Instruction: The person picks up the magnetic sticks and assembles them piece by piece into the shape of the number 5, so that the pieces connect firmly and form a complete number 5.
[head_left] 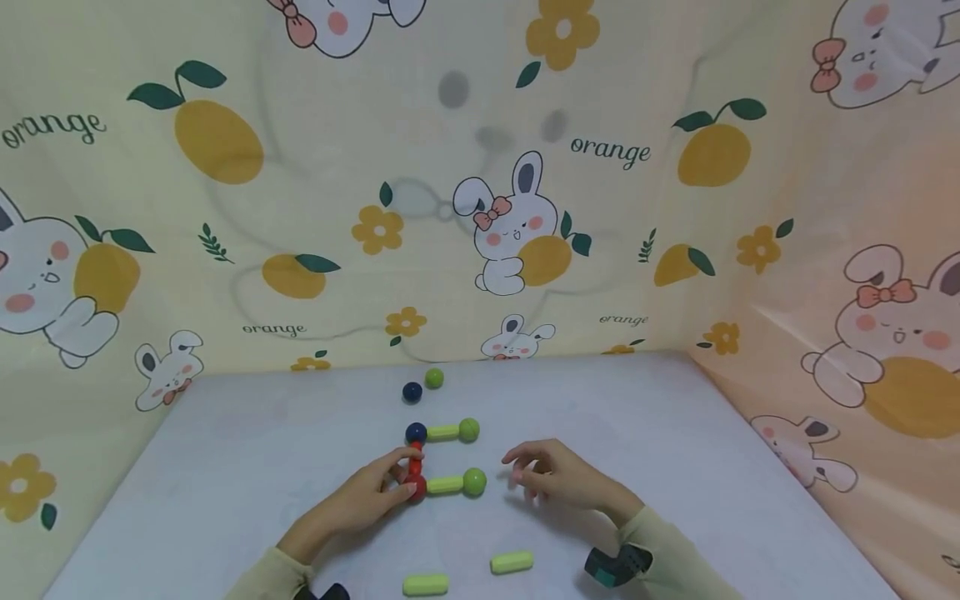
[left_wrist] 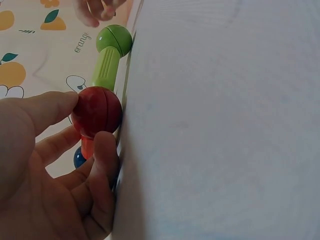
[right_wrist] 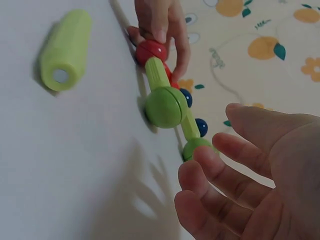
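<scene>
My left hand (head_left: pixel 363 500) grips the red ball (head_left: pixel 416 487) and the red rod (head_left: pixel 416 458) of a joined piece on the table. That rod runs up to a dark blue ball (head_left: pixel 416 432). From each of these two balls a yellow-green rod (head_left: pixel 446 485) leads right to a green ball (head_left: pixel 475 482). In the left wrist view, thumb and fingers lie around the red ball (left_wrist: pixel 97 112). My right hand (head_left: pixel 562 477) is held right of the piece, fingers loosely bent and holding nothing; in the right wrist view the green ball (right_wrist: pixel 166 107) is beyond its fingertips.
Two loose yellow-green rods, one left (head_left: pixel 425 585) and one right (head_left: pixel 512 562), lie near the table's front. Behind the joined piece are a loose dark blue ball (head_left: pixel 412 392) and a loose green ball (head_left: pixel 434 378). A printed cloth (head_left: pixel 450 108) stands behind the white table (head_left: pixel 300 417).
</scene>
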